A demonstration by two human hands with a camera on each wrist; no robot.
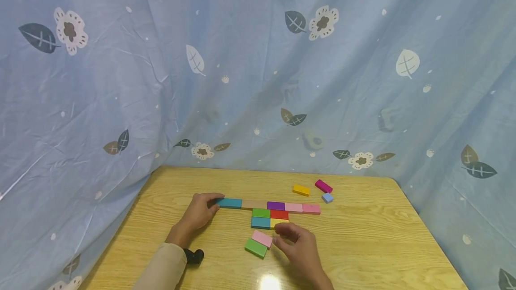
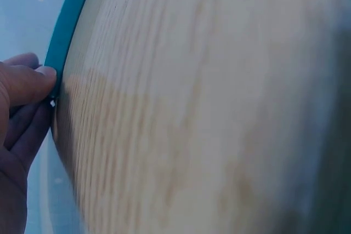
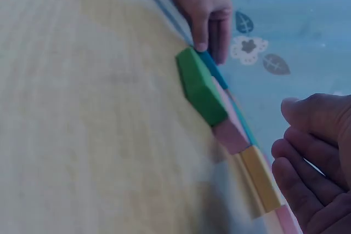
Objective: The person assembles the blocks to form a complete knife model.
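Note:
My left hand (image 1: pixel 197 211) pinches the outer end of a long teal block (image 2: pixel 68 28) between thumb and fingers. That block heads a straight row, continuing with a wood-coloured block (image 1: pixel 254 204), a purple one (image 1: pixel 276 206) and two pink ones. Below the row's middle, a green block (image 1: pixel 261 213) and a red block (image 1: pixel 279 214) sit above a blue block (image 1: pixel 260 223) and a yellow block (image 3: pixel 260 179). My right hand (image 1: pixel 300 247), fingers loosely bent and holding nothing, hovers by the yellow block, partly covering it in the head view.
Nearer me, a loose pink block (image 1: pixel 262 239) touches a loose green block (image 1: pixel 255 248). Toward the back right lie an orange-yellow block (image 1: pixel 301 190), a magenta block (image 1: pixel 324 186) and a small light-blue block (image 1: pixel 327 198). A patterned blue curtain (image 1: pixel 250 79) hangs behind the wooden table (image 1: pixel 363 236).

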